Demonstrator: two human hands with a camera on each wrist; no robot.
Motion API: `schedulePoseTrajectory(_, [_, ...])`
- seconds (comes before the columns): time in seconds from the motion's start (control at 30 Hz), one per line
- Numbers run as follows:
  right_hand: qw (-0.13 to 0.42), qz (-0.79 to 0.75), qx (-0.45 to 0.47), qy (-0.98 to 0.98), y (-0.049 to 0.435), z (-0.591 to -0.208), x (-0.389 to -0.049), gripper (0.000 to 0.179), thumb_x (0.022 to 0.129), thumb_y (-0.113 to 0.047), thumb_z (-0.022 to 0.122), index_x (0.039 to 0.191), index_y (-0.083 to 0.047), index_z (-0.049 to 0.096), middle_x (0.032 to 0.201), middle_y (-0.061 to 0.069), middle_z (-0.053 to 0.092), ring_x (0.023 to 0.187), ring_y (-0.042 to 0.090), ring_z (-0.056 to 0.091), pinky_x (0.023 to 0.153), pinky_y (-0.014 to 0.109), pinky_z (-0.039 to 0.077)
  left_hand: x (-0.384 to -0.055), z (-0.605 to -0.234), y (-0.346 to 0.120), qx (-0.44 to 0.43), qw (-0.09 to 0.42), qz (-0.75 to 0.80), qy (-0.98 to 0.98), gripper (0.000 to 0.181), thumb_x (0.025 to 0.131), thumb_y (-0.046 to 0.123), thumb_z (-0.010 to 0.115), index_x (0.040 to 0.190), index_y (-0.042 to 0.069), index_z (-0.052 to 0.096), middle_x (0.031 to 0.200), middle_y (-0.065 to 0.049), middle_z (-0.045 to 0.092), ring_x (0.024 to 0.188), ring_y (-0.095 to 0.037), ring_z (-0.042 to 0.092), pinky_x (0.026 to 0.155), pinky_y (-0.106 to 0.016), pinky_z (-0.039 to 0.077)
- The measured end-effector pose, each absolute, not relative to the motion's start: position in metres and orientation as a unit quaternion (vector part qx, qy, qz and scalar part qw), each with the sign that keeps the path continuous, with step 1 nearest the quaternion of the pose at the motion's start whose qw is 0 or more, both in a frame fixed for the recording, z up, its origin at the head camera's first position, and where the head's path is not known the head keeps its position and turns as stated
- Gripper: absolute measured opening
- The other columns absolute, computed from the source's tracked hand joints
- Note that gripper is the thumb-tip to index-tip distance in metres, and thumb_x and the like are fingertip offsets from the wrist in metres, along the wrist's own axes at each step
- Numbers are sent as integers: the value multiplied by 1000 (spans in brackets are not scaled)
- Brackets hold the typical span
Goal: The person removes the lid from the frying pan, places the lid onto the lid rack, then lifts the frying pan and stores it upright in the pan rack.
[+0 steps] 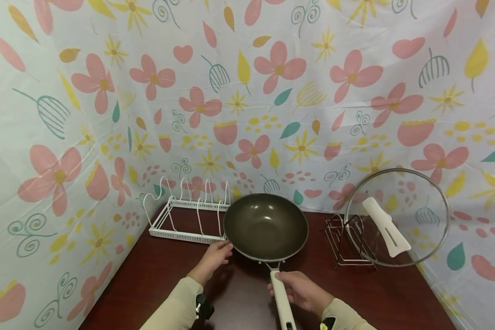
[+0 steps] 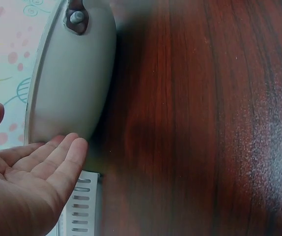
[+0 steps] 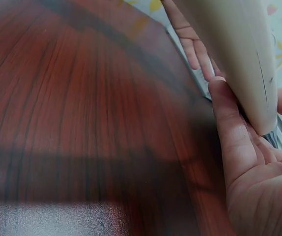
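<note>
A deep frying pan with a dark inside and a cream handle sits in the middle of the head view, handle toward me. My right hand grips that handle near the pan, thumb on one side and fingers under it in the right wrist view. On the pan's left side is my left hand, its fingers nearly straight against the pale outer wall in the left wrist view. The thumb stands apart from those fingers. Just behind the left hand, a white wire rack reaches the pan's edge.
At the right, a glass lid with a cream handle leans upright in a dark wire stand. Everything rests on a dark red wooden table. A flowered cloth closes off the back and sides.
</note>
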State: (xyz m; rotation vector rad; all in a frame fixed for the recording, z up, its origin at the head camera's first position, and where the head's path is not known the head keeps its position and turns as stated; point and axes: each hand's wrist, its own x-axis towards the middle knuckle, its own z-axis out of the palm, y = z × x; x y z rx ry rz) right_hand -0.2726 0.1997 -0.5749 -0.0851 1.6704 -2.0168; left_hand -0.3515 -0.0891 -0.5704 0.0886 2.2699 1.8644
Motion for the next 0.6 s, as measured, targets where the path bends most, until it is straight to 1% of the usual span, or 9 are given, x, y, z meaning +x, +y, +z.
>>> schedulePoseTrajectory(0.17, [262, -747, -28, 611, 200, -574, -271, 38, 103, -26, 53, 123, 7, 58, 97, 10, 75, 84, 15, 74, 74, 28, 58, -353, -574, -89, 32, 102, 639, 762, 60, 106, 27, 54, 147, -13, 38, 143, -33, 49, 125, -43, 57, 94, -49, 54])
schedulePoseTrajectory(0.33, [260, -749, -18, 608, 197, -573, -269, 40, 102, -28, 54, 122, 7, 57, 95, 9, 75, 83, 15, 74, 74, 29, 58, -352, -577, -89, 51, 99, 646, 755, 70, 103, 35, 58, 145, -17, 37, 141, -35, 50, 119, -39, 63, 89, -45, 56])
schedulePoseTrajectory(0.4, [260, -750, -15, 608, 197, -573, -269, 41, 101, -28, 54, 121, 7, 56, 95, 10, 75, 83, 16, 74, 74, 29, 59, -351, -578, -88, 54, 99, 650, 751, 72, 103, 36, 57, 145, -18, 36, 140, -36, 50, 116, -39, 65, 87, -44, 57])
schedulePoseTrajectory(0.5, [260, -749, -15, 609, 197, -571, -269, 40, 102, -28, 54, 122, 7, 56, 95, 10, 75, 83, 17, 74, 75, 31, 59, -352, -579, -84, 43, 103, 656, 746, 67, 105, 32, 54, 145, -19, 34, 142, -36, 48, 118, -41, 63, 89, -46, 56])
schedulePoseTrajectory(0.6, [263, -750, -18, 607, 198, -569, -268, 36, 102, -27, 53, 120, 5, 58, 95, 10, 75, 84, 18, 73, 77, 32, 59, -353, -581, -82, 36, 105, 657, 746, 63, 106, 26, 51, 146, -19, 32, 144, -36, 46, 122, -45, 59, 92, -51, 54])
